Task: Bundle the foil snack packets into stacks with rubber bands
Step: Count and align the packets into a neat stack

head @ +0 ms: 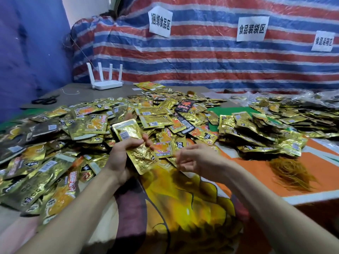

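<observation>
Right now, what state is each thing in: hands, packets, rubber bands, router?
left hand: grips the packet stack
packet stack: lifted, no band visible
right hand: fingers curled beside stack, hold unclear
rubber bands: lying in a loose heap
loose packets: scattered in heaps
router: antennas upright

Your table (77, 90) is grey at far left, with a printed cloth (256, 173) over the rest. Loose foil packets (73, 125) cover left and centre; a second heap (266, 129) lies right. Rubber bands (291, 171) pile near right. Router (107, 83) and scissors (45, 100) sit far left.

Packing workshop: zone signs (160, 22), packet heaps (55, 129)
</observation>
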`<state>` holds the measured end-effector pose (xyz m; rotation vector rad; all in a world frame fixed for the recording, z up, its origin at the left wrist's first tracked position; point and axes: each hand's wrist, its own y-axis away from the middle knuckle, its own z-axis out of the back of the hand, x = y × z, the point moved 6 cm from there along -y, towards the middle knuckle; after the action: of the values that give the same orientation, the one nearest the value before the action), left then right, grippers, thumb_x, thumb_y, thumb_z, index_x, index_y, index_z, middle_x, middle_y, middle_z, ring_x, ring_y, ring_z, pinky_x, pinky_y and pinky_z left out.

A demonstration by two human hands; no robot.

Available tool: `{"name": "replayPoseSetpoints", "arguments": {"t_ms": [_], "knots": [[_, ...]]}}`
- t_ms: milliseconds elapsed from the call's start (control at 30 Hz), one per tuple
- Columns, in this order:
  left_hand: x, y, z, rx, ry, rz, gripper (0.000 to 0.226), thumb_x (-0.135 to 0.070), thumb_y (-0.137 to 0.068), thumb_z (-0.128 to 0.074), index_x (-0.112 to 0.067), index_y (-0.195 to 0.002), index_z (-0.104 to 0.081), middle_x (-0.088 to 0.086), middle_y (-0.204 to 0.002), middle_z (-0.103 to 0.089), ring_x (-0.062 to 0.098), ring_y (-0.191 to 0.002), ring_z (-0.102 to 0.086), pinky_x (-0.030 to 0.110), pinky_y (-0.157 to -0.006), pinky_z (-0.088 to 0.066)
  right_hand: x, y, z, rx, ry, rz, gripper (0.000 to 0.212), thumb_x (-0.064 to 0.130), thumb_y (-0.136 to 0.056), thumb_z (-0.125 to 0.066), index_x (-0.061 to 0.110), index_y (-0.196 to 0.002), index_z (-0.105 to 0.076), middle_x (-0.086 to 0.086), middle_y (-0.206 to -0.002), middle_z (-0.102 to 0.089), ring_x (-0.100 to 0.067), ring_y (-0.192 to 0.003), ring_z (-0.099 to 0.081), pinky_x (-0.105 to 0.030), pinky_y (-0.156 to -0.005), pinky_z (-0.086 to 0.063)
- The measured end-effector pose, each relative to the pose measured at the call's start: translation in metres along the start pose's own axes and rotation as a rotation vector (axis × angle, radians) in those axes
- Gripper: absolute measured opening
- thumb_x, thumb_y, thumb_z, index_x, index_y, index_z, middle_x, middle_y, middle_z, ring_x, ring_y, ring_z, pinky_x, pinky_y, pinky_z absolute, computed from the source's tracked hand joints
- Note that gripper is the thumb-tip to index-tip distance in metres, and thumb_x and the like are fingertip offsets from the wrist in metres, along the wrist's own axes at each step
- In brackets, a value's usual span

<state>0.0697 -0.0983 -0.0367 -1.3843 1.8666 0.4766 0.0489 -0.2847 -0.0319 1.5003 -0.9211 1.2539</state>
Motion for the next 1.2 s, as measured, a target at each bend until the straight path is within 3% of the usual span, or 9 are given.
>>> {"name": "replayPoseSetpoints", "arguments": {"t_ms": [133,267,400,533,667,767,1000,1100,1200], "knots": [[-0.005,0.0,-0.001,0.022,0.036,-0.028,0.01,-0.01,-0.07,-0.061,-0.008,-0.077,-0.069,0.008,-0.076,-0.058,0.022,-0.069,-0.063,0.035,-0.076,-0.056,-0.006,-0.015,-0.029,0.038,-0.075,0.023,0.009,-0.005,-0.081,-0.075,0.003,-0.075,-0.074,-0.012,-0.076,-0.067,-0.018,-0.066,-0.064,-0.021,-0.064,-0.056],[-0.007,-0.002,-0.002,0.016,0.093,-0.02,0.012,-0.007,-0.071,-0.06,-0.005,-0.082,-0.065,0.009,-0.074,-0.057,0.023,-0.069,-0.063,0.036,-0.07,-0.059,0.003,-0.025,-0.039,-0.095,-0.05,0.227,0.004,0.007,-0.084,-0.078,0.007,-0.081,-0.075,-0.014,-0.08,-0.072,-0.016,-0.068,-0.062,-0.021,-0.059,-0.049],[-0.008,-0.002,0.0,0.023,0.127,-0.013,0.014,-0.007,-0.075,-0.057,-0.004,-0.088,-0.06,0.009,-0.074,-0.058,0.023,-0.068,-0.064,0.035,-0.07,-0.058,0.009,-0.029,-0.044,-0.257,-0.047,0.421,0.013,0.029,-0.08,-0.073,0.019,-0.077,-0.08,-0.008,-0.084,-0.077,-0.009,-0.079,-0.069,-0.027,-0.071,-0.045],[-0.009,-0.001,0.0,0.026,0.107,-0.003,0.012,-0.007,-0.077,-0.056,-0.006,-0.087,-0.062,0.008,-0.075,-0.057,0.022,-0.07,-0.062,0.035,-0.07,-0.057,0.005,-0.031,-0.049,-0.262,-0.127,0.517,0.012,0.024,-0.091,-0.07,0.017,-0.091,-0.08,-0.012,-0.094,-0.077,-0.037,-0.1,-0.069,-0.051,-0.088,-0.051],[-0.006,0.002,-0.004,0.015,-0.056,0.038,0.023,-0.006,-0.078,-0.053,-0.005,-0.101,-0.059,0.008,-0.074,-0.057,0.022,-0.07,-0.058,0.034,-0.067,-0.053,0.002,-0.03,-0.05,-0.215,-0.179,0.518,0.018,0.032,-0.086,-0.072,0.018,-0.092,-0.081,-0.006,-0.085,-0.074,-0.022,-0.08,-0.065,-0.029,-0.072,-0.051],[-0.003,0.003,-0.006,0.02,-0.171,0.033,0.07,0.003,-0.072,-0.055,-0.008,-0.141,-0.047,0.015,-0.075,-0.058,0.03,-0.072,-0.057,0.037,-0.068,-0.052,0.003,-0.029,-0.056,-0.115,-0.179,0.55,0.022,0.032,-0.089,-0.067,0.017,-0.099,-0.079,-0.004,-0.072,-0.064,-0.016,-0.067,-0.053,-0.022,-0.061,-0.043],[-0.001,0.005,-0.011,0.106,-0.199,0.035,0.083,0.005,-0.072,-0.054,-0.032,-0.146,-0.046,0.019,-0.081,-0.062,0.032,-0.075,-0.058,0.049,-0.085,-0.044,-0.003,-0.032,-0.054,-0.016,-0.316,0.454,0.04,0.005,-0.102,-0.046,0.027,-0.122,-0.074,-0.014,-0.075,-0.068,-0.012,-0.048,-0.035,-0.019,-0.043,-0.033],[-0.001,0.004,-0.007,0.098,-0.207,0.101,0.083,-0.001,-0.074,-0.052,-0.023,-0.152,-0.037,0.016,-0.078,-0.053,0.028,-0.07,-0.052,0.039,-0.07,-0.047,-0.004,-0.03,-0.054,-0.032,-0.335,0.397,0.029,0.014,-0.092,-0.066,0.026,-0.117,-0.076,-0.02,-0.078,-0.068,-0.012,-0.047,-0.033,-0.016,-0.038,-0.027],[-0.003,0.006,-0.007,0.148,-0.149,0.139,0.076,0.002,-0.076,-0.051,-0.03,-0.145,-0.049,0.017,-0.084,-0.052,0.029,-0.074,-0.05,0.04,-0.071,-0.048,-0.006,-0.027,-0.057,-0.016,-0.36,0.295,0.044,0.017,-0.076,-0.076,0.014,-0.12,-0.073,-0.016,-0.067,-0.066,-0.009,-0.045,-0.042,-0.014,-0.037,-0.025]]}}
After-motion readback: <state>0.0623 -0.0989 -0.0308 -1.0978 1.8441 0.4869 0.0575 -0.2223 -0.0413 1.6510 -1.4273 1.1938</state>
